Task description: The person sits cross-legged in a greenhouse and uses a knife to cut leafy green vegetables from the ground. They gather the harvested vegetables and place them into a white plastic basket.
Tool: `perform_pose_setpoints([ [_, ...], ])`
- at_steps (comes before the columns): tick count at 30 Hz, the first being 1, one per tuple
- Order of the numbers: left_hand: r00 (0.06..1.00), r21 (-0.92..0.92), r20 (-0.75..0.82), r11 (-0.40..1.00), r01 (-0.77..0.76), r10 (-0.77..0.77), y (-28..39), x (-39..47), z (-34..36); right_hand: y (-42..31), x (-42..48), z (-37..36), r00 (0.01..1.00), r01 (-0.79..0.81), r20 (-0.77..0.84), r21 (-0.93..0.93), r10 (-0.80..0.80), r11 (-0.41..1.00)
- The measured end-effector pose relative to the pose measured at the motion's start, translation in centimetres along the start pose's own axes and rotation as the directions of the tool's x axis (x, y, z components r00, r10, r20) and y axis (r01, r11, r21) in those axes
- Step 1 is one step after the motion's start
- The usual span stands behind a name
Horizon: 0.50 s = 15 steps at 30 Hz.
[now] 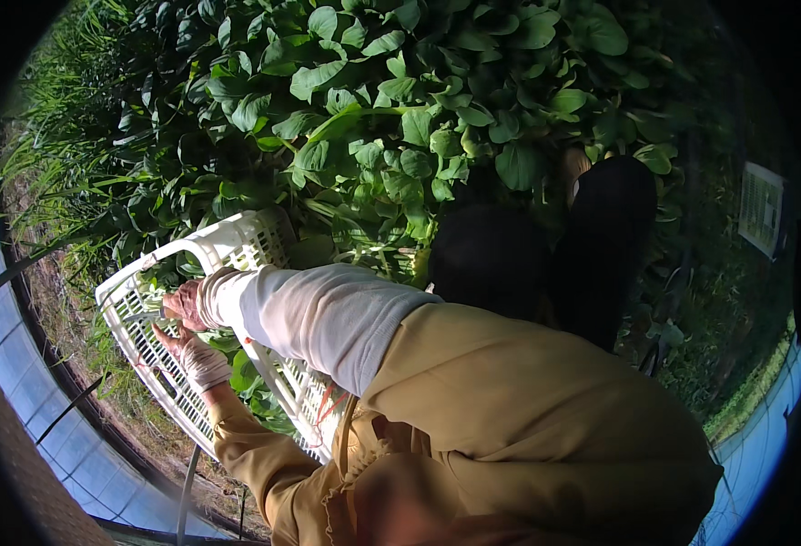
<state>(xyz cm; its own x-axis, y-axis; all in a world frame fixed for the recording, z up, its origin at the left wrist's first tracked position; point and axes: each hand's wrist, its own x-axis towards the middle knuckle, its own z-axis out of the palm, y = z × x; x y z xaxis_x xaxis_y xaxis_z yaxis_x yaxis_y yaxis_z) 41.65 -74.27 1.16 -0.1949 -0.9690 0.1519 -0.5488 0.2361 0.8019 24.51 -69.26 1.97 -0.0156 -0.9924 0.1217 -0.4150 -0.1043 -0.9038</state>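
Observation:
My right hand (185,305), at the end of a white oversleeve, grips a small knife (144,316). Its blade points left across the inside of a white plastic crate (122,280). Just below it is my left hand (192,351), with a pale wrap around the wrist. Its thumb and forefinger are spread, and I see nothing between them; the other fingers are partly hidden. Cut leafy greens (247,382) lie in the crate under my forearms. My right arm covers the middle of the crate.
Dense leafy green plants (400,136) grow beyond the crate and around my dark-clad legs (598,239). Tall grass (93,136) stands at the left. Plastic sheeting (15,327) curves along the left edge. Another white crate (761,208) is at far right.

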Motion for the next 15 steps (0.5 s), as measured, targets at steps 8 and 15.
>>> perform_pose_setpoints([
  [8, 0.936, -0.384, 0.251, 0.913, -0.138, 0.247, 12.0, -11.2, 8.2, 11.3, -10.5, -22.5, 0.983, -0.166, 0.106, 0.155, 0.151, 0.974],
  [15, 0.683, -0.472, 0.576, 0.865, -0.171, 0.45, 23.2, -14.7, 25.3, 15.2, -37.2, -37.0, 0.871, -0.231, -0.364, 0.287, 0.329, 0.93],
])
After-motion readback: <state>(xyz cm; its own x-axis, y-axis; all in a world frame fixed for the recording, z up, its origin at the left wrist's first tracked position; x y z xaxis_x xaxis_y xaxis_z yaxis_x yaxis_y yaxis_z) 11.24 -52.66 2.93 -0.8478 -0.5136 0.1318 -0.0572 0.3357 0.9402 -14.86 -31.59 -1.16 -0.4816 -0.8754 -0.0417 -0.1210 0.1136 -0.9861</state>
